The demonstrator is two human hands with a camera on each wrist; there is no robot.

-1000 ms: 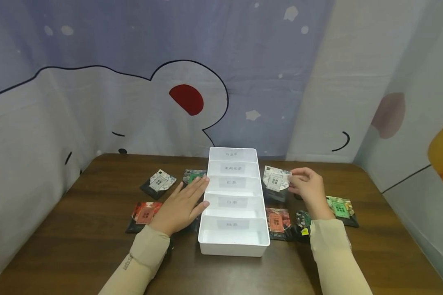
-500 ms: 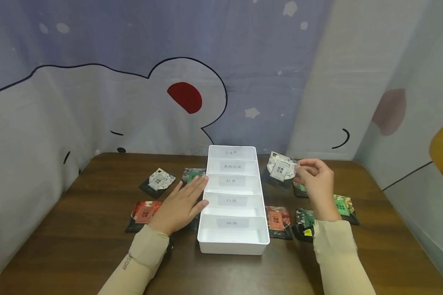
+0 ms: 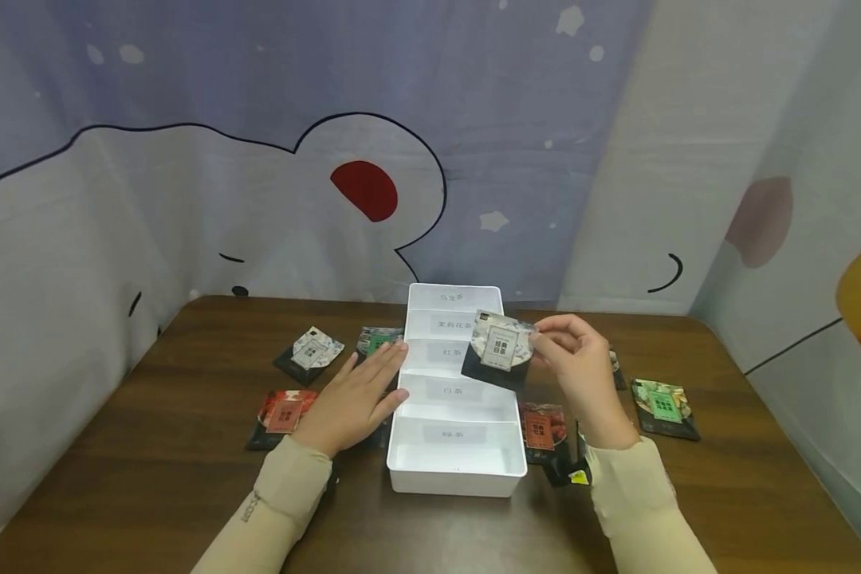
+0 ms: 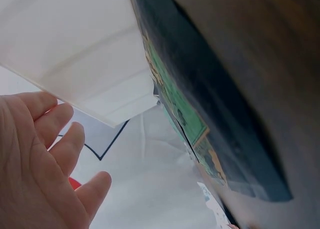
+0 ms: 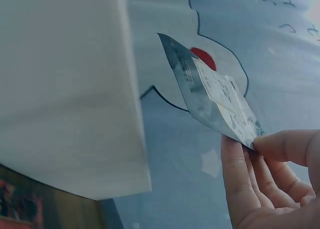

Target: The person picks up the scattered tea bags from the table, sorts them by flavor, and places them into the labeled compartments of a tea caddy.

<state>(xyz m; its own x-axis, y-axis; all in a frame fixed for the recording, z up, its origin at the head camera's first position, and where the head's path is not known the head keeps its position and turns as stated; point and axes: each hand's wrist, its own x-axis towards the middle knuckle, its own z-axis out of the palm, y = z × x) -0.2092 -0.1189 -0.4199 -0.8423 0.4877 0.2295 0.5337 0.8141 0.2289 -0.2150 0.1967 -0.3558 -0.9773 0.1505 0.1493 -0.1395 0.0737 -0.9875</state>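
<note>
My right hand (image 3: 581, 379) pinches a tea sachet (image 3: 500, 348) by its right edge, thumb against fingers. The sachet is black below and white patterned above, with a pale label; it hangs over the middle compartments of the white divided box (image 3: 452, 484). In the right wrist view the sachet (image 5: 215, 96) is tilted beside the box's outer wall (image 5: 70, 89). My left hand (image 3: 351, 399) lies with straight fingers along the box's left rim. The left wrist view shows its fingertips (image 4: 47, 96) at the rim. Each compartment has a label strip with Chinese writing.
Left of the box lie a white-labelled sachet (image 3: 310, 355), a red one (image 3: 281, 418) and a green one (image 3: 379, 340), partly behind the left hand. On the right are a red sachet (image 3: 540, 430), a green one (image 3: 664, 408) and a dark one with a yellow tag (image 3: 578, 477).
The right hand has lifted the white-labelled sachet from the table right of the box and carried it left over the box. The left hand stays at the rim.
</note>
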